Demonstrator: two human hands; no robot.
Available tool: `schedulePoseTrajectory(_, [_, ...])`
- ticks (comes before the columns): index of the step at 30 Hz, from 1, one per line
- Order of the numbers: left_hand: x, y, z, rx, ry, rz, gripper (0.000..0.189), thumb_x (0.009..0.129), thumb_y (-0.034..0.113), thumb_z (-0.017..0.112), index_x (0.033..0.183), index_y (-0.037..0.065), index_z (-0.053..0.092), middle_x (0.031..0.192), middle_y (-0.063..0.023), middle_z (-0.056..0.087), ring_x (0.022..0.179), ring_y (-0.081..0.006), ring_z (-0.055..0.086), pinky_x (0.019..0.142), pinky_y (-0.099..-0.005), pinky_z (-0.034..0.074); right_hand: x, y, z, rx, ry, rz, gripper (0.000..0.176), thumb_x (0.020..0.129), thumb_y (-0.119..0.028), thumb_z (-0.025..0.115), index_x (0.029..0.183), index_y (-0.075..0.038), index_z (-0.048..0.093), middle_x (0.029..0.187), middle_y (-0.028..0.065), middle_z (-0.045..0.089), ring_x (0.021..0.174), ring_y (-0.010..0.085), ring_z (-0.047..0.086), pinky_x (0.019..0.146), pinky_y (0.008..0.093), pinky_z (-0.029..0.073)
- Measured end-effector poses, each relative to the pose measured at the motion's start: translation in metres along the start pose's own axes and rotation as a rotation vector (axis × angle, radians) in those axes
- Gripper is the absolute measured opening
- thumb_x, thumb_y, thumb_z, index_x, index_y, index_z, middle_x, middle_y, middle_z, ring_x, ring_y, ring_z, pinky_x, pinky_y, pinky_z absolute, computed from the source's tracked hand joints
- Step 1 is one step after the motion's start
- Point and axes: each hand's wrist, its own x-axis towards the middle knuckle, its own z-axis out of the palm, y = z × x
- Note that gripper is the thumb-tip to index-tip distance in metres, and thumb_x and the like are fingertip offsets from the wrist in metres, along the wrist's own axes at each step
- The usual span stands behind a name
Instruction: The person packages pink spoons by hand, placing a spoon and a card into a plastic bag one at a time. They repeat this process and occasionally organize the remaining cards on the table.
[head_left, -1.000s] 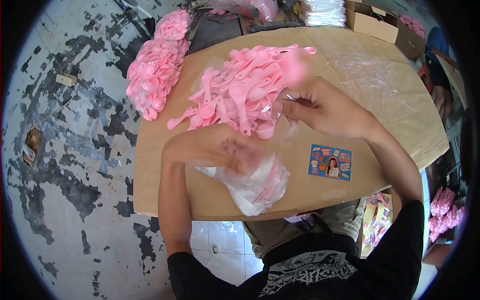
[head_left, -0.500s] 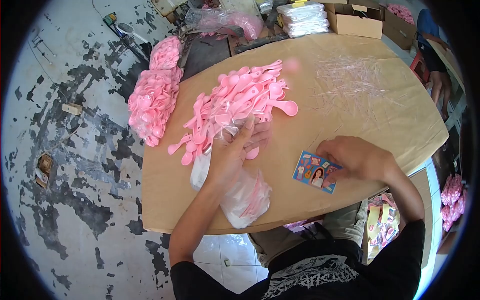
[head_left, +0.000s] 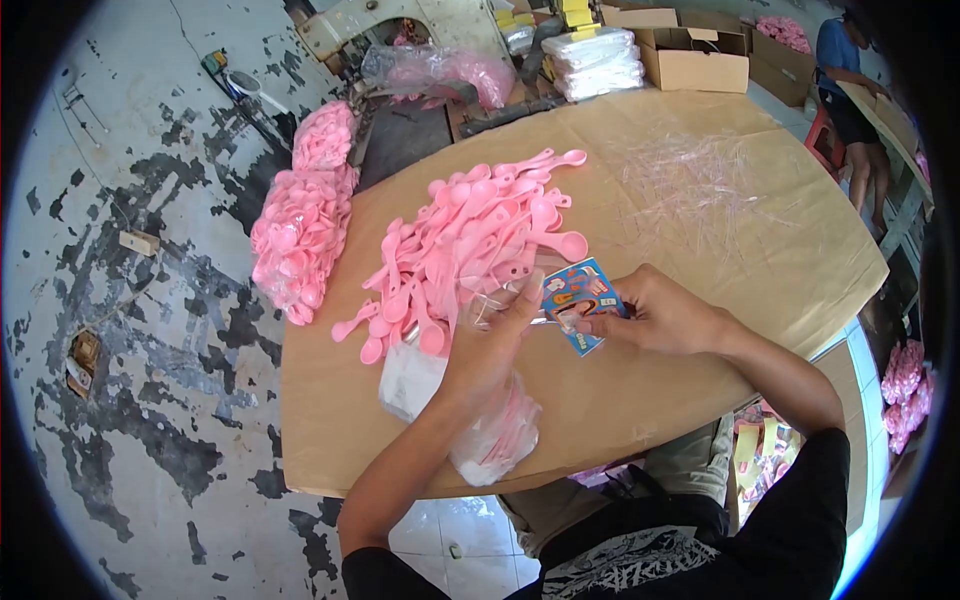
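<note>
My left hand pinches a small clear plastic sleeve at the near edge of a heap of pink plastic spoons on a cardboard-covered table. My right hand holds a colourful printed card against the sleeve's mouth. Under my left forearm lies a bundle of filled clear packets with pink spoons inside.
A big pile of bagged pink spoons hangs off the table's left side. Loose clear sleeves are spread at the back right. Cardboard boxes and stacked white bags stand behind. Another person sits at the far right.
My right hand picked the printed card up from the table's near right and carried it left to the sleeve. My left hand stayed at the spoon heap.
</note>
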Motion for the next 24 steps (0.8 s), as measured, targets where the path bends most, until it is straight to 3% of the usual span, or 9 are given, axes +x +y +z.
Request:
schedulePoseTrajectory(5, [-0.011,0.012,0.004,0.075,-0.229,0.013,0.035,0.1,0.021,0.05,0.122,-0.005,0.058,0.12,-0.014,0.062,0.108,-0.0179,0.06,0.095,-0.0331,0.048,0.002,-0.015,0.001,0.09,-0.208,0.029,0.018,0.091,-0.02,0.063,0.097,-0.003,0.067,0.064,0.0091,0.06,0.056,0.0102,0.049,0.055,0.0293,0.042])
schedulePoseTrajectory(8, [-0.018,0.027,0.01,0.23,-0.296,-0.037,0.034,0.099,0.024,0.052,0.118,-0.004,0.06,0.121,-0.0143,0.062,0.108,-0.0172,0.06,0.095,-0.0334,0.048,0.004,-0.031,-0.005,-0.062,-0.346,0.068,0.021,0.091,-0.02,0.063,0.102,-0.003,0.066,0.07,0.0069,0.062,0.06,0.0092,0.05,0.058,0.0292,0.044])
schedulePoseTrajectory(11, [-0.022,0.029,0.013,0.129,-0.191,0.043,0.035,0.099,0.024,0.052,0.12,-0.003,0.058,0.125,-0.0136,0.06,0.109,-0.0168,0.06,0.094,-0.0335,0.049,0.002,-0.02,0.008,0.151,-0.088,-0.105,0.021,0.093,-0.018,0.061,0.105,-0.002,0.065,0.074,0.0042,0.063,0.064,0.0067,0.05,0.06,0.0277,0.044])
schedulePoseTrajectory(14, [-0.019,0.025,0.005,-0.224,-0.165,0.041,0.034,0.1,0.022,0.05,0.124,-0.001,0.054,0.129,-0.0125,0.058,0.109,-0.0163,0.059,0.094,-0.0331,0.049,0.005,-0.025,0.014,0.288,0.041,-0.067,0.019,0.094,-0.015,0.059,0.107,-0.002,0.065,0.077,0.0016,0.063,0.068,0.0047,0.049,0.062,0.0259,0.045])
schedulePoseTrajectory(17, [-0.021,0.023,0.013,-0.316,-0.187,0.072,0.032,0.1,0.018,0.049,0.126,0.001,0.052,0.133,-0.0126,0.054,0.113,-0.017,0.057,0.096,-0.0334,0.048,0.005,-0.025,0.027,0.254,0.181,-0.154,0.018,0.094,-0.012,0.059,0.107,-0.001,0.065,0.078,0.0009,0.064,0.07,0.0042,0.05,0.064,0.0243,0.045])
schedulePoseTrajectory(20, [-0.02,0.009,0.015,-0.05,-0.128,0.157,0.051,0.098,0.018,0.055,0.143,0.004,0.035,0.133,-0.0123,0.053,0.121,-0.0166,0.051,0.1,-0.0323,0.043,0.008,-0.026,0.038,0.324,0.254,-0.131,0.018,0.093,-0.011,0.061,0.107,0.0,0.065,0.08,-0.0004,0.064,0.073,0.0035,0.051,0.065,0.0237,0.046])
schedulePoseTrajectory(22, [-0.025,0.008,0.017,0.136,-0.158,0.21,0.06,0.097,0.019,0.056,0.147,0.006,0.025,0.139,-0.0126,0.048,0.127,-0.0181,0.046,0.102,-0.0332,0.041,0.013,-0.031,0.045,0.494,0.271,-0.121,0.018,0.093,-0.011,0.062,0.107,0.0,0.065,0.084,-0.0009,0.064,0.076,0.0034,0.053,0.067,0.0233,0.046])
schedulePoseTrajectory(24, [-0.03,0.012,0.019,0.166,-0.161,0.279,0.062,0.097,0.021,0.057,0.147,0.007,0.024,0.144,-0.0138,0.043,0.129,-0.0208,0.044,0.104,-0.0353,0.04,0.013,-0.03,0.046,0.574,0.234,-0.093,0.018,0.093,-0.011,0.062,0.107,0.0,0.065,0.087,-0.0014,0.064,0.079,0.0034,0.054,0.069,0.023,0.046])
